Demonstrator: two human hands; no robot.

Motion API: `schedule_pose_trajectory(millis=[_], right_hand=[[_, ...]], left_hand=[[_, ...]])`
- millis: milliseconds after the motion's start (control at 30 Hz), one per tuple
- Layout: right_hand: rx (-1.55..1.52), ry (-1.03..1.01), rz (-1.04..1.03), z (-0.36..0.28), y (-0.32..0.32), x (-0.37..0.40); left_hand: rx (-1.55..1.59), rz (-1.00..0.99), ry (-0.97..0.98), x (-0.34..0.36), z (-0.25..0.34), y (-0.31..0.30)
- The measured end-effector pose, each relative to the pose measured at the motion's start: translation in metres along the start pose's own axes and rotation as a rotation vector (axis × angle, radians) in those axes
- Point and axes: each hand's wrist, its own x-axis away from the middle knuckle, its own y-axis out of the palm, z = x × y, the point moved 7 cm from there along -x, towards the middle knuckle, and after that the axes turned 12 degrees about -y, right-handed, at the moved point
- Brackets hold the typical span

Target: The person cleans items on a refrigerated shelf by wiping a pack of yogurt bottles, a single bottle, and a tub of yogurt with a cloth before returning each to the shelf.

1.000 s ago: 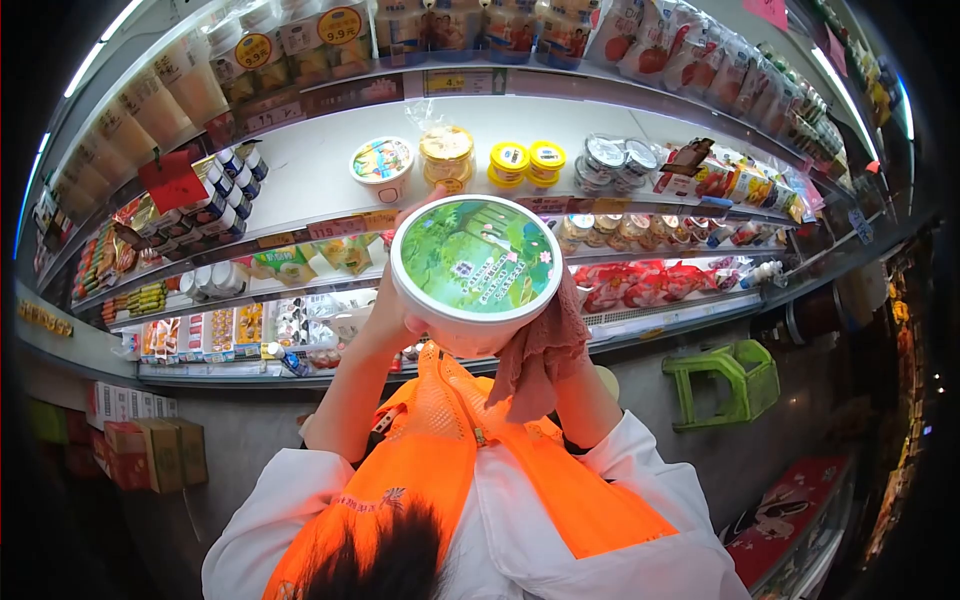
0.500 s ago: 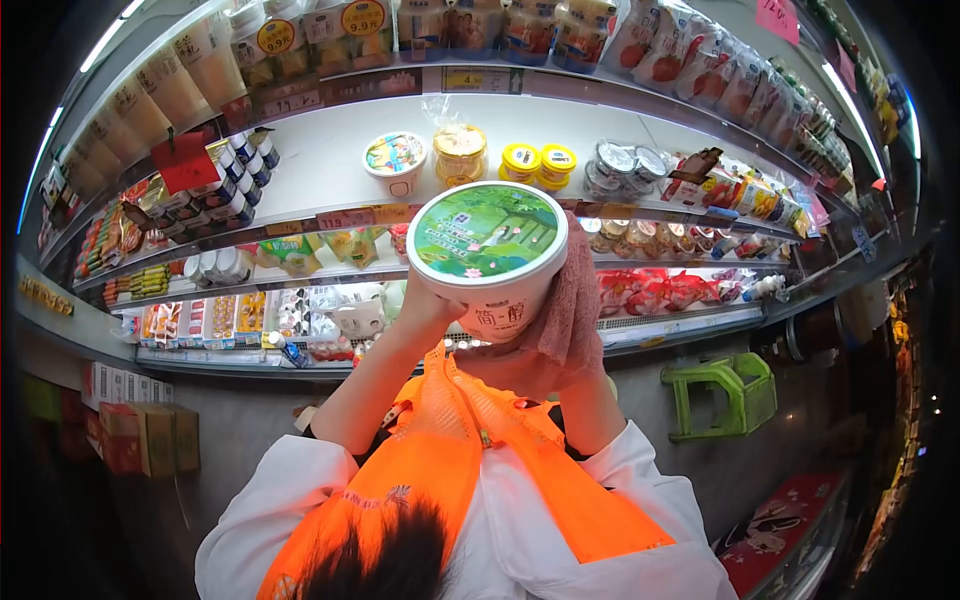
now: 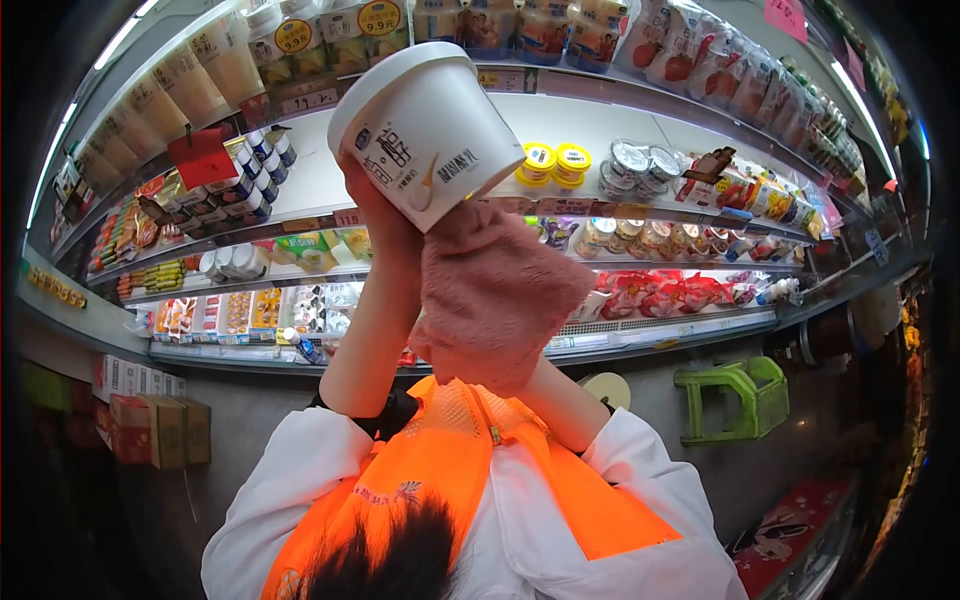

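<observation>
A large white yogurt tub (image 3: 428, 135) is tilted in front of the shelves, its printed side and part of its base facing me. My left hand (image 3: 385, 212) is closed around the tub's left side; some fingers are hidden behind it. A pink cloth (image 3: 500, 295) hangs just below the tub, its upper end touching the tub's lower edge. My right hand is under this cloth, which covers its fingers; only the forearm (image 3: 565, 405) shows below.
Small yellow-lidded tubs (image 3: 555, 165) and stacked clear cups (image 3: 635, 168) sit on the white shelf (image 3: 305, 160) beyond the tub. Bagged goods (image 3: 670, 290) fill lower shelves. A green plastic stool (image 3: 735, 400) stands at right; cardboard boxes (image 3: 165, 430) are on the left floor.
The tub has risen leftward and tipped, so its side shows instead of its green lid. The cloth moved from the tub's right side to beneath its lower edge.
</observation>
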Motion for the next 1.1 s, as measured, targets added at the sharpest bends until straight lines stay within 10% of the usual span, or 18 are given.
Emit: schedule_pose_trajectory(millis=[467, 933, 1100], right_hand=[[-0.17, 0.185, -0.027, 0.029, 0.033, 0.045], [-0.338, 0.238, 0.099, 0.03, 0.026, -0.006], [-0.558, 0.427, -0.009, 0.036, 0.048, -0.011]], left_hand=[[-1.046, 0.344, 0.455, 0.034, 0.014, -0.033], [-1.251, 0.525, 0.107, 0.052, 0.029, -0.104], [-1.413, 0.535, 0.342, 0.057, 0.068, -0.132]])
